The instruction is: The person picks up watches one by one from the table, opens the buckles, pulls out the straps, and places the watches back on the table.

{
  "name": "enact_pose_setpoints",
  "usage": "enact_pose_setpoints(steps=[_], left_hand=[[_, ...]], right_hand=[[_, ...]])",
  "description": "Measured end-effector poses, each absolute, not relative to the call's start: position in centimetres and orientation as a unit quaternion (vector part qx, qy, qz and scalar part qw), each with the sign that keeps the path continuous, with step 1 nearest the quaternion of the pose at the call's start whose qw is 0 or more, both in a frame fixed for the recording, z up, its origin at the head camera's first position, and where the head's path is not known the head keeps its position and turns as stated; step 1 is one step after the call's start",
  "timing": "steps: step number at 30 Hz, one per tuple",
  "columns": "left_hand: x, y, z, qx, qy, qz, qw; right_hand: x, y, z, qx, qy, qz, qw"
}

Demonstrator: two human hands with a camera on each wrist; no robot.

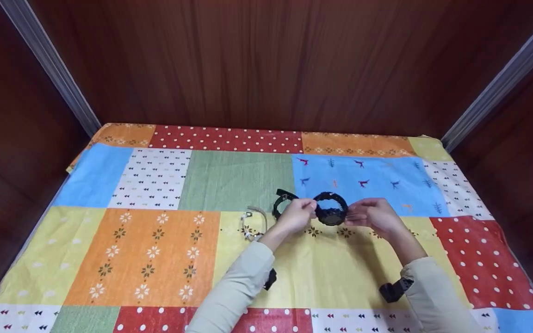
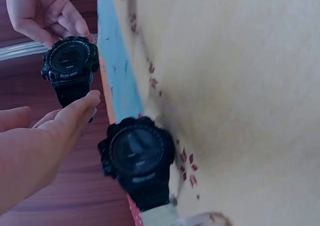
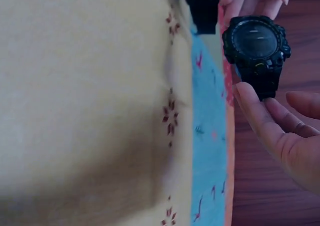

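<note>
A black digital sport watch [image 1: 331, 217] with its strap looped is raised over the cloth between the two hands. My left hand [image 1: 297, 215] pinches its left edge with thumb and finger. From the right, my right hand [image 1: 377, 216] holds its other side by the fingertips; in the right wrist view these fingers [image 3: 250, 95] lie along the strap end. A second black sport watch [image 2: 137, 153] lies behind the left hand, partly covered by it in the head view. To the left of that is a pale, thin-banded wristwatch [image 1: 265, 219], looped open on the cloth.
A patchwork tablecloth [image 1: 155, 249] covers the table. Dark wood panels [image 1: 257, 64] enclose the back and both sides, with metal corner strips [image 1: 58, 69]. Black wrist cameras [image 1: 393, 291] are strapped at the cuffs of the light sleeves [image 1: 236, 282].
</note>
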State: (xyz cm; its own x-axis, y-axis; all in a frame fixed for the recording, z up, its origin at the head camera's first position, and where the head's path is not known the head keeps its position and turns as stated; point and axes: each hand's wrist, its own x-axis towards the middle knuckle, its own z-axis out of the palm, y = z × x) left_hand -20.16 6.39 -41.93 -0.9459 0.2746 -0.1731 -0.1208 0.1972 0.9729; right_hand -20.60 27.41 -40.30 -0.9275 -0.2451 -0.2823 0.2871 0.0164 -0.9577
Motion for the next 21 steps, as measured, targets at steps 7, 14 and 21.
enact_pose_setpoints(steps=[7, 14, 21], left_hand=[[-20.3, 4.3, -41.3, 0.01, 0.678, 0.712, 0.182], [-20.0, 2.2, -40.6, -0.009, 0.653, 0.737, 0.175], [-19.7, 0.4, -40.2, -0.017, 0.647, 0.746, 0.156]], right_hand=[[-20.6, 25.9, -39.5, 0.007, 0.677, -0.711, 0.191], [-20.5, 24.2, -38.6, -0.003, 0.671, -0.714, 0.199], [-20.4, 22.7, -38.0, -0.015, 0.665, -0.716, 0.212]])
